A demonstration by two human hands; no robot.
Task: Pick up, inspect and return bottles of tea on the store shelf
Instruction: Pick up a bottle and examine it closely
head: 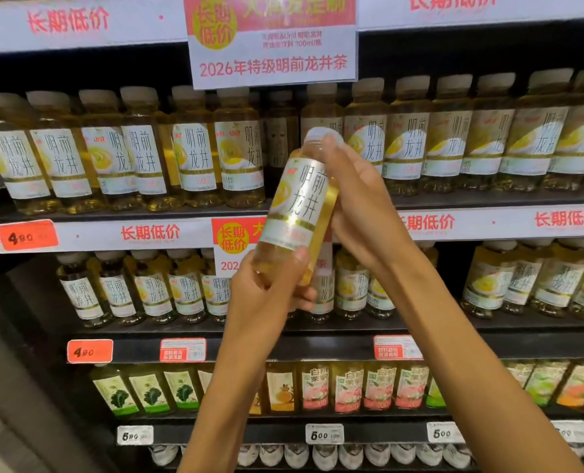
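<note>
While held off the shelf (pixel 195 213) front edge, tea bottle (pixel 297 206) gripped by left hand (pixel 266 291) (base) and right hand (pixel 358 203) (neck): mid-inspection; returning remains.

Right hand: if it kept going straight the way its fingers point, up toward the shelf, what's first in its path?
Probably the front row of tea bottles on the upper shelf, right behind the held bottle that the right hand grips; depth is hard to judge.

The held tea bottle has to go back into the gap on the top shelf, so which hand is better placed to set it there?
Probably the right hand: it holds the bottle near the cap, level with the shelf gap just behind. The left hand has its grip on the base, lower.
</note>
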